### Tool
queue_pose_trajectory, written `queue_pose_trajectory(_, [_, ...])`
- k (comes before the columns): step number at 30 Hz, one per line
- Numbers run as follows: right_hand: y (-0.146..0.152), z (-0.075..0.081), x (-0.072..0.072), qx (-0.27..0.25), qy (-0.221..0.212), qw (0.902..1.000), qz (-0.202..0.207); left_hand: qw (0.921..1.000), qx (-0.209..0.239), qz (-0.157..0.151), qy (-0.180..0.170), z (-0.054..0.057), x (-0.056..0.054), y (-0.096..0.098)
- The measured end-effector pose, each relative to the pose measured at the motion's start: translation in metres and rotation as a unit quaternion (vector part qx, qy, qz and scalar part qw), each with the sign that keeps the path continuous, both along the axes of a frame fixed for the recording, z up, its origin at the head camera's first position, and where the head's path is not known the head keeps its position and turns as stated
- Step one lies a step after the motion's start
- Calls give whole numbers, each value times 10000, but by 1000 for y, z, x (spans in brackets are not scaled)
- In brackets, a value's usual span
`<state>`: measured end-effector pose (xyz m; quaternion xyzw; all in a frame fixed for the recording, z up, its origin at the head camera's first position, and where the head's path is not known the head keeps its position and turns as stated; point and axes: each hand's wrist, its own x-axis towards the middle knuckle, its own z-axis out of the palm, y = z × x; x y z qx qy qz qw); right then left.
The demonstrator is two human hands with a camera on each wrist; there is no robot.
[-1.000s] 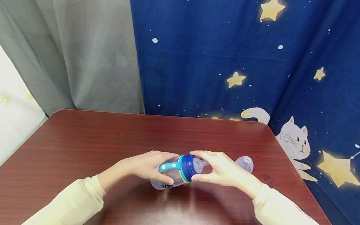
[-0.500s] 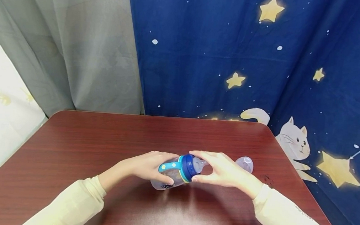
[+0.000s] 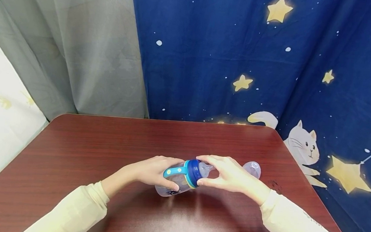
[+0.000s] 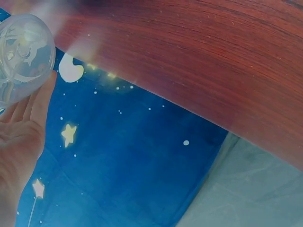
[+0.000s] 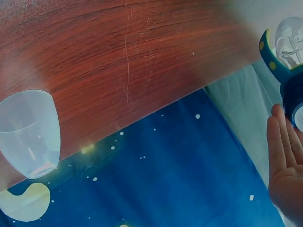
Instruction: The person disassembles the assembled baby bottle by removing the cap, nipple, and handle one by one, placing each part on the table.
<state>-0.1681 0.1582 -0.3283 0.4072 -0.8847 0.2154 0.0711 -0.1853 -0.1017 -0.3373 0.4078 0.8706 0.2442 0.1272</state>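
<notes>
A clear baby bottle (image 3: 183,183) lies tilted above the table, its nipple pointing right. It has a dark blue collar ring (image 3: 195,171) and a light blue handle (image 3: 174,172) with yellow dots. My left hand (image 3: 154,170) grips the bottle's body, thumb on the near side. Around the collar, my right hand (image 3: 231,175) holds with thumb near and fingers on the far side, over the nipple (image 3: 205,169). The left wrist view shows the round bottle base (image 4: 26,56) against the fingers. In the right wrist view, the collar (image 5: 292,97) rests at the fingertips.
A translucent dome cap (image 3: 252,169) stands on the brown wooden table (image 3: 120,136) behind my right wrist. Behind the table's far edge hang a grey curtain (image 3: 102,49) and a blue star-patterned curtain (image 3: 203,58).
Almost nothing differs. Both hands keep their hold on the bottle and its collar, with only a very slight shift of the right hand's fingers.
</notes>
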Motion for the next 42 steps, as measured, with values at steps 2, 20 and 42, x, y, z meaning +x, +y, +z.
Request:
queue_pose_trajectory(2, [0, 0, 0, 1, 23, 10000, 25, 10000, 2, -2, 20, 0, 0, 0])
queue_pose_trajectory(20, [2, -2, -2, -188, 143, 9982, 553, 10000, -7, -11, -41, 0, 1, 0])
queue_pose_trajectory(42, [0, -1, 0, -209, -63, 9993, 292, 9998, 1, -61, 200, -1, 0, -1])
